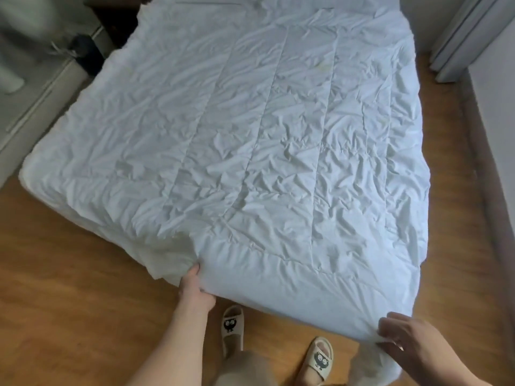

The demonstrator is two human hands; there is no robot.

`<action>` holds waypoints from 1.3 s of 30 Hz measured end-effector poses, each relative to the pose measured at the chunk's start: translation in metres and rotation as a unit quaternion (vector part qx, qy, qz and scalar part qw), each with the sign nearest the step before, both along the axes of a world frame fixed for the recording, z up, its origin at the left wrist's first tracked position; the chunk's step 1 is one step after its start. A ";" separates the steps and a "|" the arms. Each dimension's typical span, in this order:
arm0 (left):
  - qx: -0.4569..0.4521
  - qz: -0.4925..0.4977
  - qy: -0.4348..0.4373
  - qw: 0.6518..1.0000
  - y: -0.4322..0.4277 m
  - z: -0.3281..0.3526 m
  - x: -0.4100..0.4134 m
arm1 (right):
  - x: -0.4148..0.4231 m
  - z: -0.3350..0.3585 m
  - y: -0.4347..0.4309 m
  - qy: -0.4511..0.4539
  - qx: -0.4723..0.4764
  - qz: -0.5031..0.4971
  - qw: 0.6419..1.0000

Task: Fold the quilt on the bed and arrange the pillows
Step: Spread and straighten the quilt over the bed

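Slippers with a cartoon face stand on the wood floor at the foot of the bed, one ahead of the other, with the person's legs above them. Just beyond, the left hand grasps the near edge of the white quilt, thumb on top and the fingers tucked under the fabric where it bunches. The right hand grips the quilt's near right corner, fingers curled over the cloth, which hangs down below it. The quilt lies spread flat and wrinkled over the whole bed, its stitched channels running away toward the head, its sides draping over both edges.
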State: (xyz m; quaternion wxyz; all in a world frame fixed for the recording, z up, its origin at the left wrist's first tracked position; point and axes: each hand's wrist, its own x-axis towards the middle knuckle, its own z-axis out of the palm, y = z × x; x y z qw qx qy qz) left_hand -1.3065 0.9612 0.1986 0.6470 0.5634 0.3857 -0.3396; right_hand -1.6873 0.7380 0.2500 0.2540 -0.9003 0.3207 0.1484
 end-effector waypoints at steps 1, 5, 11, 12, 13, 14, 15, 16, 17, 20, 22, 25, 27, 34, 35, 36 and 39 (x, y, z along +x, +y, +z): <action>0.049 -0.040 0.002 0.998 0.012 -0.005 0.004 | 0.002 -0.004 0.003 0.028 -0.004 -0.022 0.999; 0.269 -0.179 0.084 0.943 0.068 -0.021 -0.004 | 0.033 -0.012 0.029 0.107 -0.002 -0.099 0.989; 0.203 -0.285 0.083 0.933 0.050 -0.022 0.048 | 0.070 -0.020 0.067 0.165 -0.035 -0.199 0.965; 0.199 -0.302 0.080 0.929 0.046 -0.022 0.057 | 0.070 -0.019 0.069 0.166 -0.038 -0.203 0.964; 0.197 -0.313 0.078 0.926 0.045 -0.023 0.063 | 0.070 -0.019 0.071 0.168 -0.041 -0.208 0.963; 0.200 -0.320 0.076 0.923 0.046 -0.025 0.067 | 0.070 -0.017 0.073 0.163 -0.047 -0.212 0.962; 0.198 -0.324 0.076 0.922 0.047 -0.027 0.069 | 0.071 -0.015 0.075 0.159 -0.053 -0.216 0.962; 0.193 -0.328 0.077 0.922 0.046 -0.026 0.067 | 0.071 -0.016 0.076 0.151 -0.057 -0.218 0.962; 0.187 -0.335 0.081 0.920 0.047 -0.027 0.063 | 0.069 -0.016 0.077 0.147 -0.055 -0.225 0.962; 0.190 -0.386 0.095 0.898 0.054 -0.022 0.045 | 0.059 -0.021 0.084 0.143 -0.041 -0.234 0.961; 0.211 -0.432 0.089 0.872 0.057 -0.023 0.031 | 0.047 -0.028 0.089 0.158 -0.019 -0.233 0.959; 0.227 -0.496 0.061 0.836 0.050 -0.017 0.005 | 0.021 -0.039 0.095 0.189 0.037 -0.249 0.949; 0.233 -0.546 0.026 0.804 0.037 -0.010 -0.018 | 0.000 -0.044 0.096 0.188 0.086 -0.279 0.938; 0.240 -0.735 -0.114 0.624 -0.023 -0.010 -0.107 | -0.091 -0.055 0.090 0.141 0.163 -0.376 0.901; 0.239 -0.760 -0.132 0.590 -0.032 -0.023 -0.115 | -0.104 -0.056 0.087 0.134 0.173 -0.392 0.893; 0.241 -0.784 -0.146 0.553 -0.047 -0.022 -0.126 | -0.115 -0.058 0.083 0.128 0.180 -0.408 0.886; 0.246 -0.840 -0.181 0.449 -0.095 0.006 -0.162 | -0.141 -0.061 0.072 0.114 0.200 -0.448 0.864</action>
